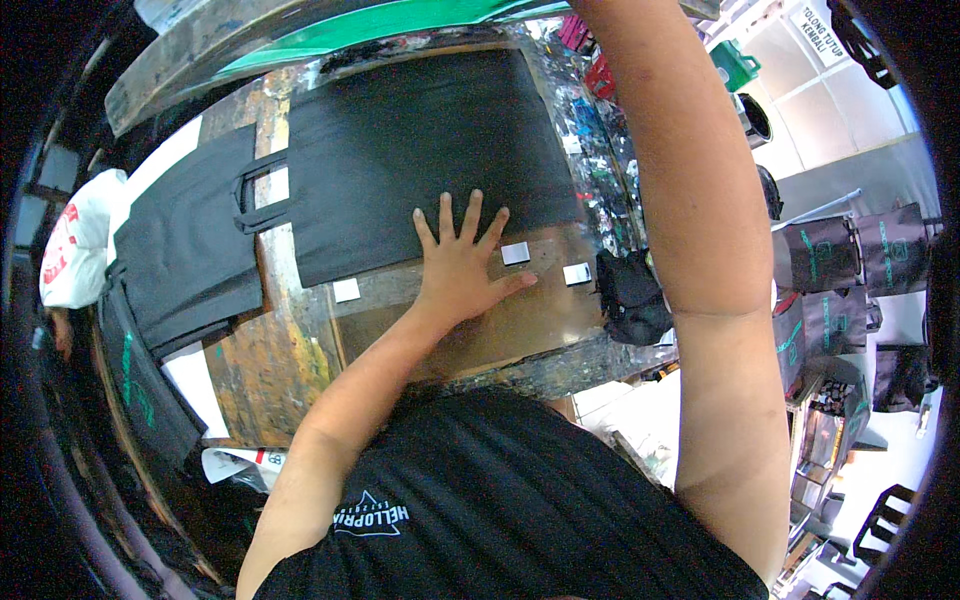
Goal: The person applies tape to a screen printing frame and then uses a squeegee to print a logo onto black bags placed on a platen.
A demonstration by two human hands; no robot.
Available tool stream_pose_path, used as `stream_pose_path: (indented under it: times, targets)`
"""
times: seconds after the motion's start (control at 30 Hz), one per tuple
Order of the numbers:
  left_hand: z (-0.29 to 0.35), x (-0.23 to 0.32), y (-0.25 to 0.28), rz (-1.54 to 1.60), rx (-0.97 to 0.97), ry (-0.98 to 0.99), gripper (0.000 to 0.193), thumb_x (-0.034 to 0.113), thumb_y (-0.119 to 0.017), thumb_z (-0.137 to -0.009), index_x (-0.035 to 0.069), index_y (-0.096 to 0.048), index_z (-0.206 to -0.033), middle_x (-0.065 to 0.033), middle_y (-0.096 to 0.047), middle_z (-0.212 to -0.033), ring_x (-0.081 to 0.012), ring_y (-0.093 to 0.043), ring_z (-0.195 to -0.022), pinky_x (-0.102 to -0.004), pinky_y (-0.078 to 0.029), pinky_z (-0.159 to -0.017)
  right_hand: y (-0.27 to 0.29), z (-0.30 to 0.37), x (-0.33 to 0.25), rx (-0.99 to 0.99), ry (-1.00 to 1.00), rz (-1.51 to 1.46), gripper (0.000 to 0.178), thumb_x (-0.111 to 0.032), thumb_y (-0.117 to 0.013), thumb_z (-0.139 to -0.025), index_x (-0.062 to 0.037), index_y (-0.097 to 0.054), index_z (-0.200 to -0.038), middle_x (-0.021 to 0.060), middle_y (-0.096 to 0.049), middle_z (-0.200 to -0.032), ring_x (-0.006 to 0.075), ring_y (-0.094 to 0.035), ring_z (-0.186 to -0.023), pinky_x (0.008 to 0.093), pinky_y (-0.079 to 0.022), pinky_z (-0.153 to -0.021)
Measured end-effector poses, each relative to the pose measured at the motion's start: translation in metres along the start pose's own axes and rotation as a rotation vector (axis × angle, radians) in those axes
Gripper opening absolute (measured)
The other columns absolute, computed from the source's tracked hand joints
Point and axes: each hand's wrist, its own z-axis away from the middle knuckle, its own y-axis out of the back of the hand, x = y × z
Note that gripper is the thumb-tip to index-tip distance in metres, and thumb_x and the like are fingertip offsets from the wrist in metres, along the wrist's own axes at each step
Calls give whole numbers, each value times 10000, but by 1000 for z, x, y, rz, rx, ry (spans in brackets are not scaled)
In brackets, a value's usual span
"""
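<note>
A black fabric tote bag (420,150) lies flat on a brown board (430,335), its handles (265,217) reaching left. My left hand (456,260) rests with fingers spread, fingertips on the bag's near edge and palm over the board. Close to its thumb are two small white tabs, one a pale tab (515,253) and the other a white tab (577,274). Another white tab (346,290) sits by the bag's near left corner. My right arm (705,200) stretches forward past the top edge, so that hand is out of sight. Beyond the bag is a raised frame with a green panel (370,38).
More black bags (190,235) lie at the left, with a green-printed bag (140,380) along the edge. A white plastic bag (78,245) stands beyond them. Paint-spattered surface (600,180) and black cloth (632,297) are right of the board. Printed bags (892,250) hang far right.
</note>
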Motion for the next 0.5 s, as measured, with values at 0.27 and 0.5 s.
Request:
stream_pose_path:
  times: [0.27, 0.5]
  targets:
    - [15, 3, -5, 12, 55, -3, 996, 869, -476, -850, 181, -477, -1570, -230, -291, -1675, -544, -183, -1535, -810, -24, -1147, -27, -3, 15, 158, 161, -147, 751, -698, -417, -1016, 1, -686, -1084, 176, -720, -1054, 269, -666, -1004, 432, -516, -900]
    - [11, 2, 1, 68, 133, -67, 978, 841, -507, -860, 128, -521, -1529, -254, -345, -1637, -550, -228, -1512, -806, -37, -1152, -28, -1, 19, 207, 101, 3, 763, -712, -425, -1007, 4, -684, -1048, 184, -723, -1024, 289, -667, -998, 459, -512, -915]
